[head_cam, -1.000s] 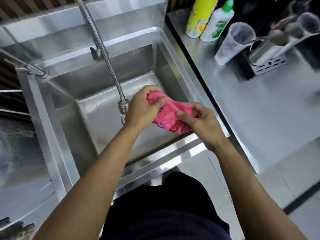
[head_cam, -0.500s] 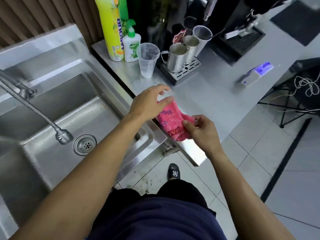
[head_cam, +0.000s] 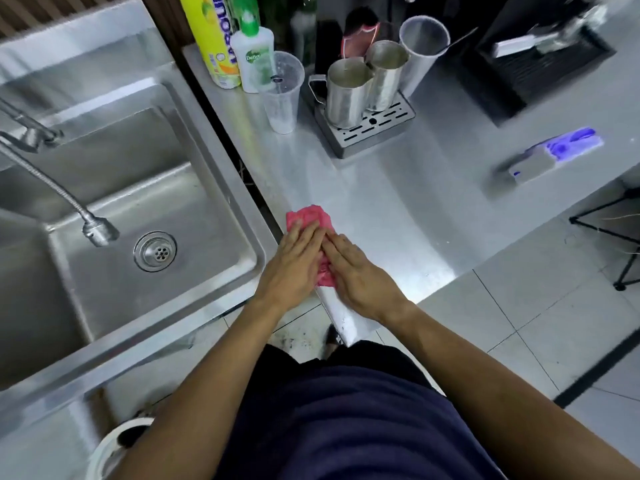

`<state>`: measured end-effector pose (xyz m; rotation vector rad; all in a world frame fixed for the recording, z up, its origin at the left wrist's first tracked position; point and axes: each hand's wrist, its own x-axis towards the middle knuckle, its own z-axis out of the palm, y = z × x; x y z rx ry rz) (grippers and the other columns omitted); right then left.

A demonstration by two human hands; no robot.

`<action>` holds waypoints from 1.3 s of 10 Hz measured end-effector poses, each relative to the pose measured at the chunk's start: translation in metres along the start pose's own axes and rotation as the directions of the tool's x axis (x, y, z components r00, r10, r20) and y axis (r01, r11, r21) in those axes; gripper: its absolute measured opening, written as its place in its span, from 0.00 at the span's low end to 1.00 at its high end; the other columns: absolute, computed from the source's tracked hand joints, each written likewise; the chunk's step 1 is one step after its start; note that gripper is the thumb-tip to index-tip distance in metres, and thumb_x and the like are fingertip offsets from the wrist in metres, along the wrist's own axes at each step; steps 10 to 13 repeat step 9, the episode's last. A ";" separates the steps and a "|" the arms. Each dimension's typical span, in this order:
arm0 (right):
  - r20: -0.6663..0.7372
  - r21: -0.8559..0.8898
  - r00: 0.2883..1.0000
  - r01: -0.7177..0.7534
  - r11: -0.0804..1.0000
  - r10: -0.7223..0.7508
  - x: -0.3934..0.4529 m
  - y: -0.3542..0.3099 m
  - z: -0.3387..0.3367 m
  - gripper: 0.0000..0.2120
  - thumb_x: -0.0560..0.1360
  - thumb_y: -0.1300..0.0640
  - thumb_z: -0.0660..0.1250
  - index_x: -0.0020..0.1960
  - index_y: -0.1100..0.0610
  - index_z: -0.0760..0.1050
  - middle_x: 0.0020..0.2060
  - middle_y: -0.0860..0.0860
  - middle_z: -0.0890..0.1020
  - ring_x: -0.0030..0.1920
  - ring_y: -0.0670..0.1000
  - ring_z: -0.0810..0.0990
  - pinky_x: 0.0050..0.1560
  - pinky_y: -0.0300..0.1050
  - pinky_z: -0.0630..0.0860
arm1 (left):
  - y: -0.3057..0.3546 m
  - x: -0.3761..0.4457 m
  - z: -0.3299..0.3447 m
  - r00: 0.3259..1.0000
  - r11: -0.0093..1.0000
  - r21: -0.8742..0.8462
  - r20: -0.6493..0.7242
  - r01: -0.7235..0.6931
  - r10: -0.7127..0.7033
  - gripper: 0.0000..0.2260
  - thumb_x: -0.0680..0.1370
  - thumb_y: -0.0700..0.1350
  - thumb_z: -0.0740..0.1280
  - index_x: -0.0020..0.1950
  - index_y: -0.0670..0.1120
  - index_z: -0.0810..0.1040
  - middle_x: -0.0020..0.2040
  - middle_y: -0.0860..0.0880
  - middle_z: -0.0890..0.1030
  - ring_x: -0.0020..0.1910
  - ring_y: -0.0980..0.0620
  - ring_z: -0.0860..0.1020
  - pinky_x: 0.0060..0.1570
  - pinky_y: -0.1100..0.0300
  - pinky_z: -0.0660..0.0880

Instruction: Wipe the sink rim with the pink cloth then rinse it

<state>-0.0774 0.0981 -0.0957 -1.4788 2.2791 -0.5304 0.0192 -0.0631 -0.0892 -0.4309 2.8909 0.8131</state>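
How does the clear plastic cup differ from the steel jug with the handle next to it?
The clear plastic cup is see-through, taller and narrower, and stands directly on the counter. The steel jug is opaque metal, has a side handle, and stands on the slotted drip tray. Both stand upright, mouths up, and look empty.

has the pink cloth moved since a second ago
Yes. The cloth went from above the sink basin rightward onto the counter beside it, now pressed flat under both hands.
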 end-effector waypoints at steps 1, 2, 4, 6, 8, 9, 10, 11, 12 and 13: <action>-0.011 -0.011 1.000 -0.029 1.000 0.028 -0.001 0.006 -0.007 0.29 0.84 0.60 0.60 0.82 0.64 0.57 0.82 0.61 0.57 0.82 0.62 0.57 0.82 0.59 0.58 | 0.007 0.008 0.006 1.000 1.000 -0.022 -0.005 -0.015 0.014 0.24 0.87 0.47 0.52 0.83 0.43 0.55 0.84 0.46 0.54 0.84 0.44 0.45 0.81 0.51 0.42; -0.034 -0.009 0.996 -0.081 0.997 0.080 0.003 0.007 -0.013 0.31 0.83 0.59 0.65 0.81 0.66 0.57 0.82 0.62 0.58 0.82 0.63 0.56 0.82 0.56 0.56 | 0.016 0.022 0.010 1.000 1.000 0.014 -0.006 -0.014 0.014 0.25 0.87 0.47 0.51 0.83 0.43 0.53 0.84 0.46 0.53 0.84 0.44 0.44 0.80 0.54 0.39; -0.043 0.033 0.996 -0.072 0.997 0.074 0.004 0.007 0.003 0.32 0.82 0.66 0.61 0.83 0.62 0.53 0.84 0.58 0.53 0.84 0.57 0.52 0.79 0.43 0.56 | 0.009 0.012 0.006 0.999 1.000 0.004 0.013 0.031 -0.031 0.26 0.86 0.52 0.47 0.84 0.46 0.49 0.85 0.50 0.49 0.83 0.52 0.42 0.82 0.55 0.44; -0.070 0.008 0.996 -0.045 0.999 0.046 0.003 0.015 0.004 0.31 0.83 0.65 0.63 0.83 0.62 0.55 0.83 0.57 0.55 0.84 0.55 0.54 0.79 0.43 0.58 | 0.016 0.014 0.012 0.998 0.998 0.031 -0.017 0.057 -0.057 0.26 0.86 0.50 0.47 0.84 0.43 0.51 0.84 0.47 0.52 0.84 0.47 0.45 0.82 0.52 0.47; -0.152 -0.044 0.988 -0.001 0.999 -0.006 0.004 0.010 -0.006 0.26 0.81 0.62 0.68 0.77 0.65 0.68 0.77 0.62 0.70 0.77 0.60 0.69 0.74 0.51 0.70 | 0.018 0.014 0.009 0.987 0.992 0.123 -0.158 0.035 -0.015 0.23 0.85 0.49 0.54 0.76 0.41 0.71 0.76 0.43 0.72 0.79 0.42 0.66 0.76 0.49 0.66; -0.311 -0.080 0.948 0.046 0.996 -0.068 -0.003 0.014 -0.010 0.13 0.81 0.57 0.67 0.61 0.63 0.82 0.60 0.59 0.83 0.59 0.61 0.82 0.61 0.56 0.80 | 0.022 -0.006 0.011 0.965 0.983 0.181 -0.258 0.006 0.042 0.15 0.79 0.42 0.69 0.66 0.45 0.81 0.66 0.47 0.82 0.68 0.43 0.78 0.58 0.49 0.77; -0.311 -0.080 0.948 0.046 0.996 -0.068 -0.003 0.014 -0.010 0.13 0.81 0.57 0.67 0.61 0.63 0.82 0.60 0.59 0.83 0.59 0.61 0.82 0.61 0.56 0.80 | 0.022 -0.006 0.011 0.965 0.983 0.181 -0.258 0.006 0.042 0.15 0.79 0.42 0.69 0.66 0.45 0.81 0.66 0.47 0.82 0.68 0.43 0.78 0.58 0.49 0.77; -0.311 -0.080 0.948 0.046 0.996 -0.068 -0.003 0.014 -0.010 0.13 0.81 0.57 0.67 0.61 0.63 0.82 0.60 0.59 0.83 0.59 0.61 0.82 0.61 0.56 0.80 | 0.022 -0.006 0.011 0.965 0.983 0.181 -0.258 0.006 0.042 0.15 0.79 0.42 0.69 0.66 0.45 0.81 0.66 0.47 0.82 0.68 0.43 0.78 0.58 0.49 0.77; -0.311 -0.080 0.948 0.046 0.996 -0.068 -0.003 0.014 -0.010 0.13 0.81 0.57 0.67 0.61 0.63 0.82 0.60 0.59 0.83 0.59 0.61 0.82 0.61 0.56 0.80 | 0.022 -0.006 0.011 0.965 0.983 0.181 -0.258 0.006 0.042 0.15 0.79 0.42 0.69 0.66 0.45 0.81 0.66 0.47 0.82 0.68 0.43 0.78 0.58 0.49 0.77; -0.311 -0.080 0.948 0.046 0.996 -0.068 -0.003 0.014 -0.010 0.13 0.81 0.57 0.67 0.61 0.63 0.82 0.60 0.59 0.83 0.59 0.61 0.82 0.61 0.56 0.80 | 0.022 -0.006 0.011 0.965 0.983 0.181 -0.258 0.006 0.042 0.15 0.79 0.42 0.69 0.66 0.45 0.81 0.66 0.47 0.82 0.68 0.43 0.78 0.58 0.49 0.77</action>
